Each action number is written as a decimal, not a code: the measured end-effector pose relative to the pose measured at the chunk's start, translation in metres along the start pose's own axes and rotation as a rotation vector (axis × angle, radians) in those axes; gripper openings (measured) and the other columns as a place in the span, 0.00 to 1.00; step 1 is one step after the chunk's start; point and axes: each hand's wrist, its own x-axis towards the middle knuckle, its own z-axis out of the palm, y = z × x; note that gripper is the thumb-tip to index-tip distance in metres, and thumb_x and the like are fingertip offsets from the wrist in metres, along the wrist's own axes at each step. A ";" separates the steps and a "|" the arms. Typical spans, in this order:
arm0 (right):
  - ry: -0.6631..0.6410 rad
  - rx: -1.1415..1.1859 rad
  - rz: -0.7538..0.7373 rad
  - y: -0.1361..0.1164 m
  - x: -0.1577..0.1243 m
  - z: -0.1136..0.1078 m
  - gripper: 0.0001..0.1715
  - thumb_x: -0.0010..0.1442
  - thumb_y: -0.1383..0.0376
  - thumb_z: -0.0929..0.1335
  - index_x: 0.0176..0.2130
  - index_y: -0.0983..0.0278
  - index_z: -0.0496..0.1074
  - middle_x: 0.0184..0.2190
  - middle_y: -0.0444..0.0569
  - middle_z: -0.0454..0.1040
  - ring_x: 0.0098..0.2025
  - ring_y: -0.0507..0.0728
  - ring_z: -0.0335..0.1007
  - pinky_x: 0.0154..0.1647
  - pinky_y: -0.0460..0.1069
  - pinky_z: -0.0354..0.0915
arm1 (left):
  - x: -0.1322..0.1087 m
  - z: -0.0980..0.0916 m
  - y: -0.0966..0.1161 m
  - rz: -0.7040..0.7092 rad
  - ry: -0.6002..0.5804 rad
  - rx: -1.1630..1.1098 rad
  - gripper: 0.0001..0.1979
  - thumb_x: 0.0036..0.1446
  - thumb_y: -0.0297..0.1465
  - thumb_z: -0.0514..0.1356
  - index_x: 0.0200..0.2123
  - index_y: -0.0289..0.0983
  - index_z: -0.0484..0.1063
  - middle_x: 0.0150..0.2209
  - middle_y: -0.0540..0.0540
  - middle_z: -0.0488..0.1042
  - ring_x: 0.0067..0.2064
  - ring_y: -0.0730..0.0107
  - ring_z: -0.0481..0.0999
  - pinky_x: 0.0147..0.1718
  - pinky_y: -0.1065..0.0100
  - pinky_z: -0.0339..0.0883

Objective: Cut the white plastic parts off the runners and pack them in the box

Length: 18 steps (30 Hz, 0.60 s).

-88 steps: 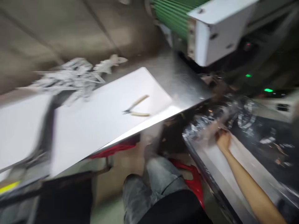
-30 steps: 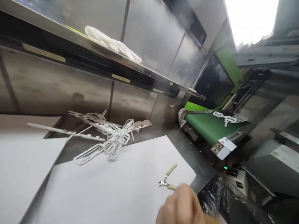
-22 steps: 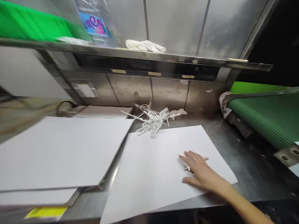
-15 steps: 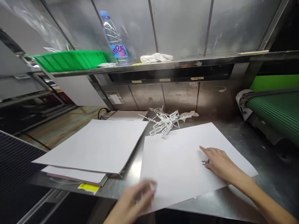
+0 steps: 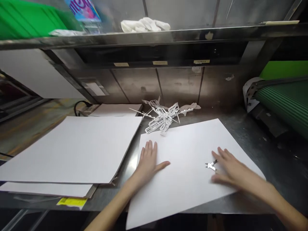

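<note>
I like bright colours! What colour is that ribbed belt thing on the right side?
Green: the ribbed conveyor belt shows clearly in the head view.

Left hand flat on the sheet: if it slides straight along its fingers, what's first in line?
Likely the pile of white cut-out scraps at the far edge of the sheet. The left hand points up and slightly right; only bare sheet lies between. Depth is uncertain.

Left hand [image 5: 148, 160] flat, fingers [image 5: 149, 148] spread; right hand [image 5: 231, 168] palm-down, forearms outstretched.
</note>
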 end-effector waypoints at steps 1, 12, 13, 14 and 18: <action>0.037 -0.043 -0.028 -0.008 -0.016 0.013 0.58 0.57 0.39 0.73 0.74 0.64 0.58 0.74 0.69 0.51 0.73 0.83 0.48 0.67 0.72 0.63 | -0.001 -0.005 -0.006 0.038 -0.027 0.005 0.57 0.57 0.63 0.58 0.73 0.26 0.49 0.75 0.19 0.41 0.77 0.33 0.37 0.71 0.32 0.40; 0.114 0.008 -0.107 -0.035 -0.013 -0.023 0.18 0.64 0.59 0.69 0.53 0.54 0.77 0.54 0.53 0.76 0.55 0.68 0.74 0.55 0.65 0.70 | 0.007 -0.037 -0.004 0.054 0.054 -0.158 0.63 0.46 0.60 0.69 0.72 0.26 0.53 0.73 0.20 0.51 0.75 0.31 0.50 0.70 0.38 0.52; 0.120 0.014 -0.084 -0.034 0.000 -0.034 0.19 0.64 0.57 0.70 0.53 0.55 0.77 0.54 0.54 0.76 0.54 0.68 0.74 0.56 0.65 0.69 | 0.014 -0.043 0.001 0.030 0.129 -0.196 0.61 0.49 0.59 0.68 0.73 0.27 0.51 0.73 0.20 0.53 0.74 0.32 0.54 0.69 0.39 0.55; 0.128 0.014 -0.064 -0.032 0.013 -0.041 0.21 0.63 0.56 0.71 0.54 0.56 0.77 0.54 0.54 0.76 0.54 0.68 0.74 0.57 0.65 0.68 | 0.022 -0.050 0.006 0.004 0.211 -0.238 0.58 0.53 0.58 0.66 0.73 0.28 0.48 0.72 0.22 0.55 0.73 0.35 0.58 0.68 0.40 0.58; 0.362 0.084 -0.113 -0.029 0.051 -0.040 0.30 0.64 0.47 0.70 0.60 0.58 0.73 0.56 0.56 0.74 0.58 0.69 0.71 0.62 0.65 0.65 | 0.065 -0.077 0.026 -0.050 0.427 -0.432 0.33 0.64 0.52 0.59 0.62 0.33 0.67 0.52 0.32 0.80 0.50 0.48 0.83 0.50 0.54 0.76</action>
